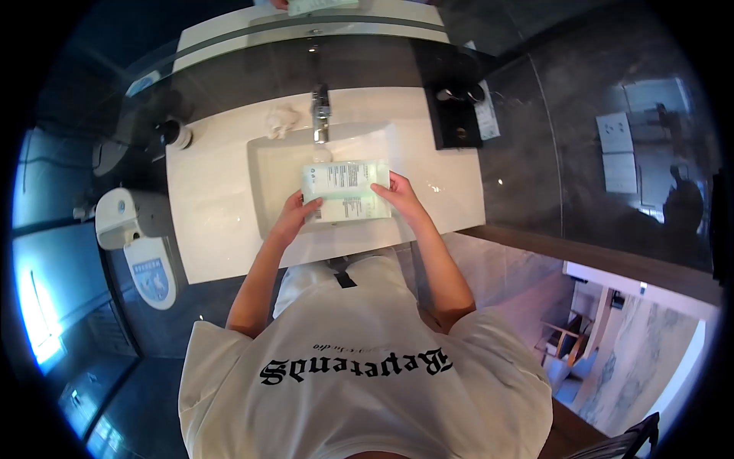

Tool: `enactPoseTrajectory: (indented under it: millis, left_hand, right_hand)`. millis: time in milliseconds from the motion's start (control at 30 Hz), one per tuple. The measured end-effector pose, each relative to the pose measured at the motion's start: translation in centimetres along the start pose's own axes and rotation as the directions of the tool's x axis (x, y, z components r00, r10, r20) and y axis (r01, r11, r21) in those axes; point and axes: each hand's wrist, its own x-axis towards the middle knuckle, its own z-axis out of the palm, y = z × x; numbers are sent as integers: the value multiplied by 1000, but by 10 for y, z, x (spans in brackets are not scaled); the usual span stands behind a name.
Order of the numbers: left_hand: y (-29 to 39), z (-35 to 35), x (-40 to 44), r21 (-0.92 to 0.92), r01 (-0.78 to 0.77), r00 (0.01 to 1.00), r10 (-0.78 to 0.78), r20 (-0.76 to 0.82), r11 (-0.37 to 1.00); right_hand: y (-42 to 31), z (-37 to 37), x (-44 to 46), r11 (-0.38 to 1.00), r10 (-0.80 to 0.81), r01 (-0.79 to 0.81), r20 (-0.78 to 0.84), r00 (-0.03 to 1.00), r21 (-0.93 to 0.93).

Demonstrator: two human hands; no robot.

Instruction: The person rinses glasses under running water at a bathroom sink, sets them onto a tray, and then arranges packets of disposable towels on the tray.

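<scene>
A flat pale green packet [348, 190] with small dark print is held level over the white sink basin [264, 164]. My left hand [292, 214] grips its lower left edge, thumb on top and fingers beneath. My right hand [397, 195] holds the right edge in the same way. The packet's underside and most of my fingertips are hidden. Behind it, a chrome faucet [321, 115] stands at the back of the basin. A crumpled whitish item [282, 121] lies on the counter left of the faucet.
On the white counter [206, 214] stands a dark bottle [176, 135] at the left. A black tray [457, 126] with dark items sits at the right. A toilet [149, 271] is left of the counter. A mirror runs along the back.
</scene>
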Motion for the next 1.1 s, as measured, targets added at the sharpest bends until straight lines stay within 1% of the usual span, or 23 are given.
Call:
enactPoseTrajectory:
  millis: [67, 100, 133, 167, 200, 233, 300, 333, 400, 467, 500, 533, 567, 633, 667, 733, 800, 867, 933, 967, 1000, 1067, 1100]
  left_hand:
    - [6, 26, 4, -41, -211, 976, 213, 41, 977]
    - [7, 40, 7, -36, -207, 977, 208, 50, 978]
    - [8, 58, 11, 63, -293, 956, 292, 13, 954]
    - [10, 76, 17, 164, -372, 925, 379, -14, 914]
    - [9, 93, 22, 171, -368, 927, 375, -6, 914]
    - [8, 111, 25, 195, -432, 896, 444, -18, 881]
    - [16, 155, 27, 279, -498, 849, 527, -37, 821]
    - [16, 172, 31, 285, -498, 849, 527, -30, 819]
    - [16, 207, 41, 476, -524, 803, 596, 1, 706]
    - [12, 241, 51, 495, -495, 814, 580, -22, 714]
    - [5, 254, 60, 546, -510, 788, 616, -15, 665]
    - [2, 268, 67, 597, -521, 758, 652, -5, 610]
    - [0, 280, 73, 599, -519, 755, 656, -14, 610]
    - [2, 305, 77, 693, -566, 699, 706, 115, 447]
    - [3, 317, 78, 697, -560, 700, 706, 108, 448]
    - [4, 336, 81, 764, -568, 680, 697, 227, 307]
    - [0, 351, 91, 755, -562, 712, 663, 234, 338]
    - [0, 364, 96, 743, -602, 691, 656, 302, 292]
    - [0, 369, 108, 740, -617, 673, 667, 320, 266]
    - [-2, 370, 115, 734, -635, 653, 676, 342, 241]
    - [-10, 365, 130, 732, -638, 652, 674, 347, 239]
    - [-41, 343, 175, 574, -474, 761, 639, -114, 668]
    - [-53, 329, 201, 470, -418, 785, 570, -245, 777]
  right_hand:
    - [4, -15, -9, 999, -31, 30, -109, 994, -11]
    - [7, -23, -11, 998, -60, 56, -190, 980, -24]
    - [15, -37, -11, 998, -61, 59, -199, 978, -18]
    - [21, -52, -10, 992, -72, 39, -281, 957, -122]
    - [30, -66, -10, 975, -89, 7, -358, 929, -222]
    - [36, -77, -12, 977, -88, 8, -365, 927, -214]
    - [46, -97, -15, 900, -257, -6, -540, 802, -437]
    - [47, -108, -17, 902, -258, -3, -545, 798, -432]
    - [48, -134, -21, 930, -200, -16, -543, 816, -366]
    - [29, -149, -34, 967, -147, 13, -512, 846, -255]
    - [2, -152, -44, 1000, 8, 7, -487, 873, 30]
    - [-14, -159, -48, 950, 149, -13, -418, 896, 312]
    - [-16, -173, -48, 909, 194, -29, -358, 913, 417]
    - [-33, -196, -53, 855, 242, -69, -277, 930, 514]
    - [-42, -205, -56, 788, 285, -112, -197, 938, 606]
    - [-43, -222, -56, 782, 327, -153, -187, 926, 605]
    - [-30, -241, -51, 901, 135, -22, -231, 964, 434]
    - [-29, -261, -53, 883, 160, -31, -237, 958, 468]
    - [-24, -285, -49, 947, -38, 108, -227, 973, 303]
    - [-22, -297, -48, 942, -25, 102, -237, 971, 319]
    - [-24, -307, -45, 942, -26, 105, -242, 970, 320]
    - [-26, -326, -36, 999, 29, -18, -233, 972, 50]
    - [-25, -333, -30, 998, 30, -18, -245, 969, 52]
